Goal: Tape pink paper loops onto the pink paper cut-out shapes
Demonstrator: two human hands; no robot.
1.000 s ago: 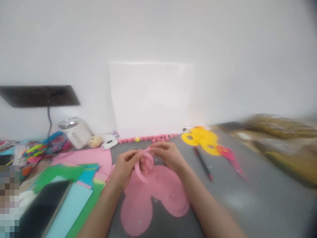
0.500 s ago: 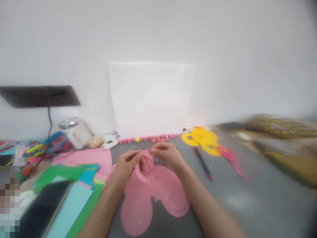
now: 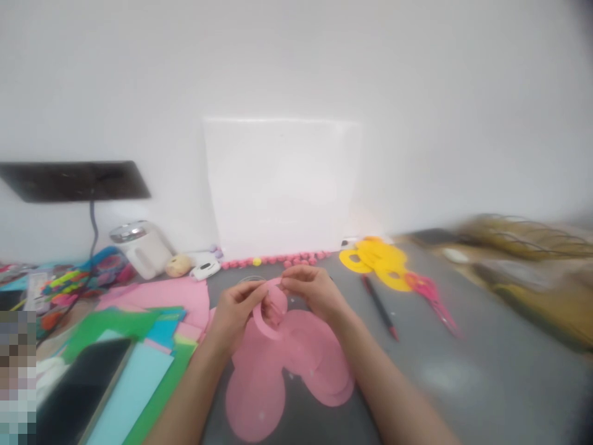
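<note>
Both hands pinch a pink paper ring (image 3: 266,329), held above the table in the middle of the view. My left hand (image 3: 235,312) grips its left upper edge between thumb and fingers. Across from it, my right hand (image 3: 312,289) pinches the ring's upper right side. Below the hands lie several pink paper circles (image 3: 257,398), some overlapping, spread on the grey table (image 3: 306,426). The exact fold or join of the ring between my fingers is too blurred to make out.
Coloured paper sheets (image 3: 134,389) and a dark phone (image 3: 86,389) lie at left. On the right are yellow paper rings (image 3: 391,262), a black pen (image 3: 380,309) and pink scissors (image 3: 433,300). Small pink balls (image 3: 296,259) line the wall below a white sheet (image 3: 282,185).
My fingers have shifted very slightly on the pink paper ring, and its upper edge lies a little differently between them. The things on the table have not moved.
</note>
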